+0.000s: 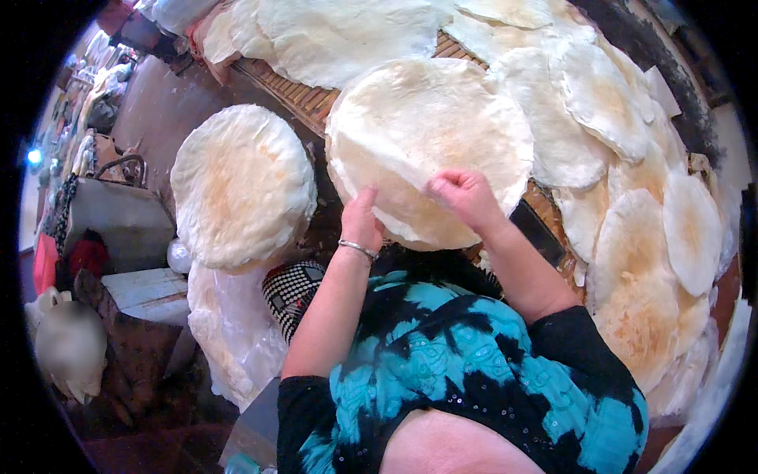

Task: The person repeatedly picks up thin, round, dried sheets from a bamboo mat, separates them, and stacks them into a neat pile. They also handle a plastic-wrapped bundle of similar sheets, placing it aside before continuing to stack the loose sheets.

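A large round, off-white sheet (438,118), thin and fluffy like cotton or silk wadding, lies in front of me at the centre, atop what looks like another. My left hand (363,220), with a bracelet at the wrist, grips its near left edge between thumb and fingers. Over the near part of the sheet, my right hand (465,195) is closed with the fingertips pinched on a thin layer of it. To the left stands a thick round stack (244,186) of similar material, apart from both hands.
More flat pale sheets (628,284) overlap along the right, and others (355,35) lie at the back on a slatted surface (284,86). A dark flat object (538,231) is by my right forearm. Clear plastic (251,308) hangs below the left stack, near a grey box (118,216).
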{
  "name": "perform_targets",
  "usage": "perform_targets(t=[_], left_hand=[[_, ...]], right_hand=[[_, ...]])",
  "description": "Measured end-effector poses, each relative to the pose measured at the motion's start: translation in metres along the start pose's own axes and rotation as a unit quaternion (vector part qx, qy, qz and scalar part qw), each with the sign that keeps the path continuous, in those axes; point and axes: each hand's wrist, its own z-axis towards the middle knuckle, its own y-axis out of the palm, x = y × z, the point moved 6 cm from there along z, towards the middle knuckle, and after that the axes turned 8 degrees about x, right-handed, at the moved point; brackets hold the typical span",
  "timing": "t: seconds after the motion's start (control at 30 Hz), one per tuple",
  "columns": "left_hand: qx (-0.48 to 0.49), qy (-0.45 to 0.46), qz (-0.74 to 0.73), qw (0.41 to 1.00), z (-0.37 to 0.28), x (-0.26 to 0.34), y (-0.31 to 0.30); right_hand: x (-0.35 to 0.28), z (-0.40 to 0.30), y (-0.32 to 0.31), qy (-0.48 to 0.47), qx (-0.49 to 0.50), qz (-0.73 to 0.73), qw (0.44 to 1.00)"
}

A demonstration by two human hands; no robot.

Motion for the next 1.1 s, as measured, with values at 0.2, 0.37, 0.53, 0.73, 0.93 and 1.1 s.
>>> perform_targets(t=[0.2, 0.37, 0.53, 0.73, 0.93, 1.1], left_hand=[[-0.003, -0.003, -0.003, 1.0, 0.014, -0.011, -0.025], [0.012, 0.0, -0.009, 1.0, 0.014, -0.01, -0.027], [0.011, 0.03, 0.033, 0.999, 0.007, 0.008, -0.013], [-0.047, 0.107, 0.071, 0.991, 0.021, 0.031, -0.008], [-0.094, 0.306, 0.238, 0.917, -0.002, 0.05, 0.028], [0.013, 0.19, 0.174, 0.966, 0.021, 0.041, -0.003]], right_hand=[[-0.016, 0.037, -0.106, 0.043, 0.087, 0.269, 0.958], [-0.073, 0.039, -0.169, 0.009, 0.095, 0.122, 0.988], [-0.077, 0.036, -0.131, 0.005, 0.023, -0.052, 0.998], [-0.066, 0.048, 0.0, -0.105, -0.106, -0.225, 0.963], [-0.098, 0.059, 0.081, -0.175, -0.125, -0.485, 0.848], [-0.072, 0.101, 0.048, -0.159, -0.145, -0.438, 0.873]])
